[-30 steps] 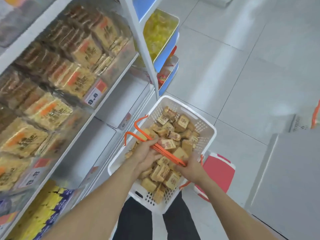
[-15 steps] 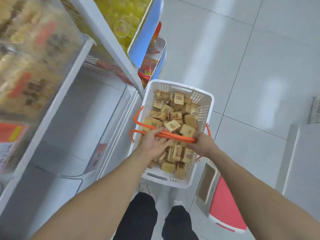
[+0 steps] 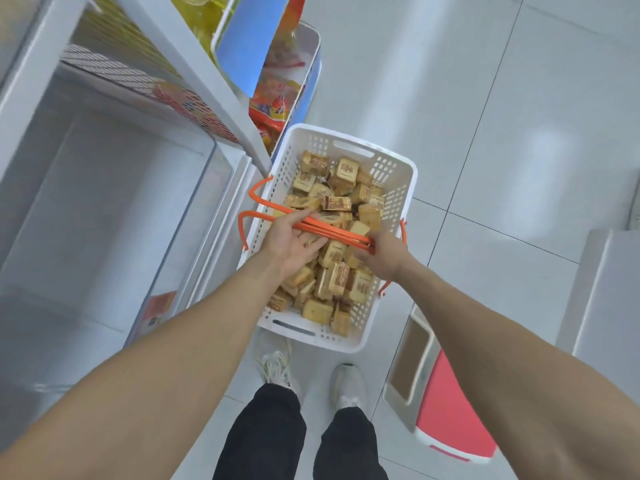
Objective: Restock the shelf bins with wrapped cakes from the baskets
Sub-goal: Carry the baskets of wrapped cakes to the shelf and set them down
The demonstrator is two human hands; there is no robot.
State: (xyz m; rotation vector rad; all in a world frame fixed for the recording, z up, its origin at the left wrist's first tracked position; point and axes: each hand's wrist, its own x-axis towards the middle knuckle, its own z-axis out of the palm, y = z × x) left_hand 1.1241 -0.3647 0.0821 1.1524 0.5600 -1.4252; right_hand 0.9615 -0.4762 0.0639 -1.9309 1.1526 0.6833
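Observation:
A white perforated basket (image 3: 409, 174) full of small brown wrapped cakes (image 3: 346, 171) hangs in front of me above the tiled floor, beside the shelf's foot. Its two orange handles (image 3: 334, 232) are gathered together over the cakes. My left hand (image 3: 289, 242) grips the handles near their left end, thumb over them. My right hand (image 3: 385, 253) grips the same handles at their right end. Both arms reach down from the frame's lower edge.
Clear-fronted white shelf bins (image 3: 104, 209) stand at the left, the near ones without goods. Blue-sided bins with yellow and red sweets (image 3: 277, 98) lie beyond the basket. A red and white stool (image 3: 453, 420) and a grey cabinet (image 3: 609, 306) stand at the right. My shoes (image 3: 348, 386) are below the basket.
The view has tipped down from the stocked upper bins to the floor. The basket has come lower and closer to my feet, with both hands still on its handles.

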